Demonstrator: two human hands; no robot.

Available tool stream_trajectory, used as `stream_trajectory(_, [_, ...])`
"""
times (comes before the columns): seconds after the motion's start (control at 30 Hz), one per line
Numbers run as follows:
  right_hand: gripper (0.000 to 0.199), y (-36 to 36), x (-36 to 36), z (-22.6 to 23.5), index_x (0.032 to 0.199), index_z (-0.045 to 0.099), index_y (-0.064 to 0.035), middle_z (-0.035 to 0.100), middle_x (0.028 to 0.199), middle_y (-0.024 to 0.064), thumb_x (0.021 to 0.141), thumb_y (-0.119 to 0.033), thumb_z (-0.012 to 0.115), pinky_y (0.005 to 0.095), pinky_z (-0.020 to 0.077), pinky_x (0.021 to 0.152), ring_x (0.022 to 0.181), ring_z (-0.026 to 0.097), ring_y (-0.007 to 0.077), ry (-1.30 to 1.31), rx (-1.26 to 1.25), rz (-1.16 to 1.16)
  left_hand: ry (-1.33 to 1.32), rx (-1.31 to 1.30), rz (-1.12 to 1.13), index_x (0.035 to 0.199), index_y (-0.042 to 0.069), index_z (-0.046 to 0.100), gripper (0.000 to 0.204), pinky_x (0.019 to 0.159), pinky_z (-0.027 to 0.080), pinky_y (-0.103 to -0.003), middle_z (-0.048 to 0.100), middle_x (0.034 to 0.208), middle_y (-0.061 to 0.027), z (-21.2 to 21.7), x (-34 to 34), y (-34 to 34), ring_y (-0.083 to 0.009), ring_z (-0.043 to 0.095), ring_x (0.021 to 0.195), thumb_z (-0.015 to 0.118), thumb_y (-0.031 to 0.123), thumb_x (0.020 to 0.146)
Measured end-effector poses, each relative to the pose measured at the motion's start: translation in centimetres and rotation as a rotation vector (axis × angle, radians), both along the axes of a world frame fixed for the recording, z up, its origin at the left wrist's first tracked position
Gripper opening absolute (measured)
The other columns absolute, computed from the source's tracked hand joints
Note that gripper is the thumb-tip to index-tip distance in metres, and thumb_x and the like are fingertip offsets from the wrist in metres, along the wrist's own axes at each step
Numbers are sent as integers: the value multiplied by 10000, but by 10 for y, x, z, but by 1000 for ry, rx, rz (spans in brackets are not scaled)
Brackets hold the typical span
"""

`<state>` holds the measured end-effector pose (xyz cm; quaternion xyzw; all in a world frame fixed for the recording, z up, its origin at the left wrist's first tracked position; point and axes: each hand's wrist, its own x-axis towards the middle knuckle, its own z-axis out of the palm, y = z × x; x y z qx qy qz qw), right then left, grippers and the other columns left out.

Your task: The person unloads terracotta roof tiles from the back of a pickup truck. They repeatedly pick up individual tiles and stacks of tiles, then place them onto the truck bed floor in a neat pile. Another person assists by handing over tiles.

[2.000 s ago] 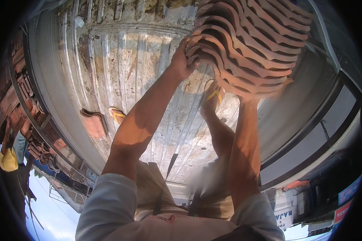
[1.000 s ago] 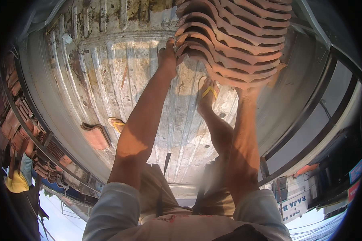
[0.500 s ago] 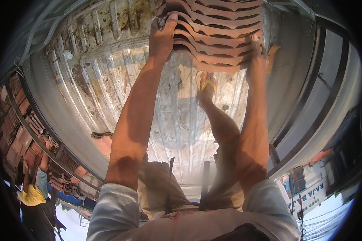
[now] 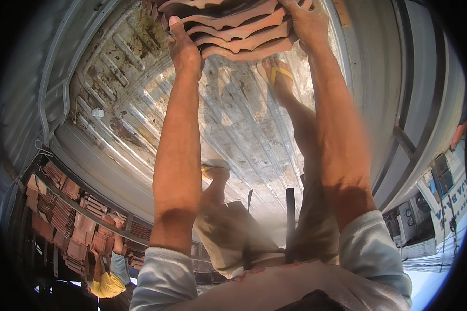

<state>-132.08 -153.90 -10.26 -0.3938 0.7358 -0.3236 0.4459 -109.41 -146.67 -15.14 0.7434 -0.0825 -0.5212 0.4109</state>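
A stack of several wavy terracotta roof tiles (image 4: 238, 39) is between my two hands at the far edge of the view, where its upper part is cut off. My left hand (image 4: 186, 52) grips the stack's left side, its thumb pressed on a tile edge. Around the right side my right hand (image 4: 310, 25) is closed, with its fingers partly out of view. Beneath the tiles is the ribbed, worn metal floor of a truck bed (image 4: 233, 103). My sandalled right foot (image 4: 281, 78) stands just below the stack.
Metal side walls rise at left and right, the right wall (image 4: 373, 62) curving past my arm. A small white scrap (image 4: 97, 112) lies on the floor. Beyond the left rail, a person in a yellow garment (image 4: 108, 285) reaches toward stacked roof tiles (image 4: 83, 233).
Both hands and the tile stack have moved farther forward and leftward in the view, cutting off more of the stack. My left foot now shows. The surroundings have turned with the camera.
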Motion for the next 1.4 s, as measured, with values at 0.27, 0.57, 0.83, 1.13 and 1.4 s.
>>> stream_trajectory(0.27, [721, 14, -7, -4, 1193, 589, 63, 697, 995, 241, 761, -487, 764, 417, 523, 815, 922, 682, 332, 87, 0, 1, -3, -24, -38, 1493, -24, 239, 960, 819, 554, -346, 514, 1332, -191, 27, -9, 6, -261, 607, 1104, 412, 728, 922])
stream_trajectory(0.57, [689, 14, -4, -6, 1167, 604, 58, 682, 1047, 257, 758, -468, 780, 426, 510, 867, 997, 662, 362, 124, -34, -62, -81, -93, -115, 1436, -66, 380, 965, 1056, 403, -379, 501, 1372, -211, 21, -10, 5, -287, 514, 1231, 336, 754, 929])
stream_trajectory(0.83, [671, 14, -5, -6, 1159, 600, 65, 668, 1077, 265, 768, -450, 778, 431, 499, 875, 1001, 647, 367, 155, -58, -26, -67, -32, -189, 1505, -15, 283, 940, 1112, 349, -419, 411, 1470, -203, 28, -9, 6, -314, 426, 1335, 278, 743, 947])
stream_trajectory(1.13, [772, -7, 2, -9, 1327, 514, 55, 627, 1186, 301, 801, -462, 740, 426, 463, 959, 1119, 608, 380, 202, 9, -154, -8, 21, -17, 1562, 82, 138, 979, 1118, 318, -508, 281, 1542, -218, 24, -12, 33, -355, 354, 1388, 268, 798, 907])
stream_trajectory(1.4, [707, -23, 32, 2, 1141, 622, 73, 659, 1092, 181, 913, -593, 560, 377, 496, 855, 980, 646, 256, 24, -26, 81, 323, 172, 323, 1556, 33, 121, 1035, 1090, 389, -459, 351, 1495, -266, 68, -68, 158, -357, 405, 1365, 304, 805, 891])
